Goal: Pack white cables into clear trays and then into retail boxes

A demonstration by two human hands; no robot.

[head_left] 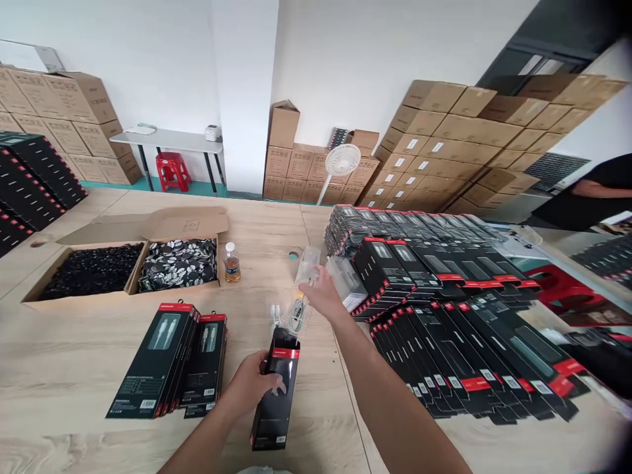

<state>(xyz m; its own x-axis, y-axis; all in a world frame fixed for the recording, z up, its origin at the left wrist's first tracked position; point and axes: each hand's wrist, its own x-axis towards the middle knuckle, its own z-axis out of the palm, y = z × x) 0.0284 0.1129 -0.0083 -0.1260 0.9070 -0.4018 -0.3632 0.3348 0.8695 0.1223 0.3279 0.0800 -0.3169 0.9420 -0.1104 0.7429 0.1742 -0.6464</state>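
My left hand (259, 382) is wrapped round a slim black box (276, 408) with a red band, tilted upright over the table, its top end open. At that open end lies a coiled white cable (297, 315) with pale connectors, in what looks like clear plastic. My right hand (320, 289) reaches just beyond it, fingers closed on a clear plastic tray (307, 263); how firmly they grip it is hard to see. More clear plastic trays (345, 280) lie to the right of that hand. Several packed black boxes (153, 362) lie left of my left hand.
Cartons of black pieces (91, 273) and black-and-white round tags (178, 266) stand at the left, beside a drink bottle (232, 263). Stacked black boxes (444, 349) cover the right side. A white fan (342, 161) stands behind the table. Another person's arm (600, 189) shows far right.
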